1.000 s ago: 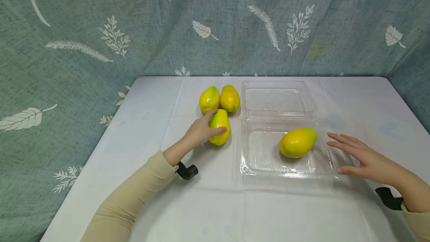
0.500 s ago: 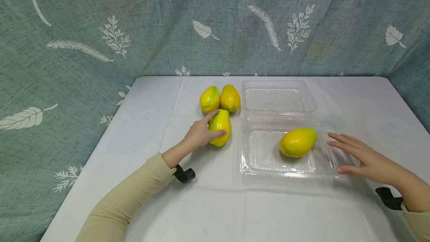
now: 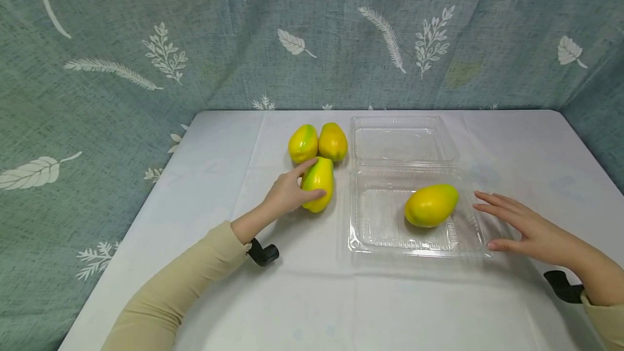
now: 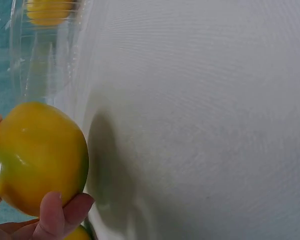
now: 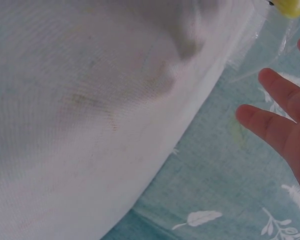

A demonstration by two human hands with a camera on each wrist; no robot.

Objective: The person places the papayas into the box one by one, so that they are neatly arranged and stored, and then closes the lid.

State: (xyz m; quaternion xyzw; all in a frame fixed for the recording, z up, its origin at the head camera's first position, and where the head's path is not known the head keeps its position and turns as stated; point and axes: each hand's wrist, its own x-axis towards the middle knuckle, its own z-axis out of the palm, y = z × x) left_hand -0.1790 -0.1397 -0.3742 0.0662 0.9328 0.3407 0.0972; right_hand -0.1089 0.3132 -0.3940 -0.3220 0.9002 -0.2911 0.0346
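The left hand (image 3: 284, 191) held a glossy yellow-green fruit (image 3: 322, 180), its thumb and fingers curved around the sides in a firm-looking grip. Whether the fruit rested on the white-covered counter (image 3: 292, 307) or hung just above it could not be told. Seen from the head camera, two similar fruits lay close beyond it: a second fruit (image 3: 302, 144) at eleven o'clock and a third fruit (image 3: 333, 142) at one o'clock. At three o'clock, just beside the held fruit, lay a clear container (image 3: 375, 218), its lid (image 3: 400, 142) laid back at two o'clock. A fourth fruit (image 3: 431, 206) lay on its side in the container, towards the three o'clock end. Farther out at three o'clock, the right hand (image 3: 531, 232) held nothing, fingers spread wide beside the container's rim; contact could not be judged. A leaf-patterned curtain (image 3: 234, 58) hung at twelve o'clock.

The step in hand looked like taking hold of the fruit. The next move seemed to call for an even squeeze on slick skin and a straight lift, without nudging the two neighbours.
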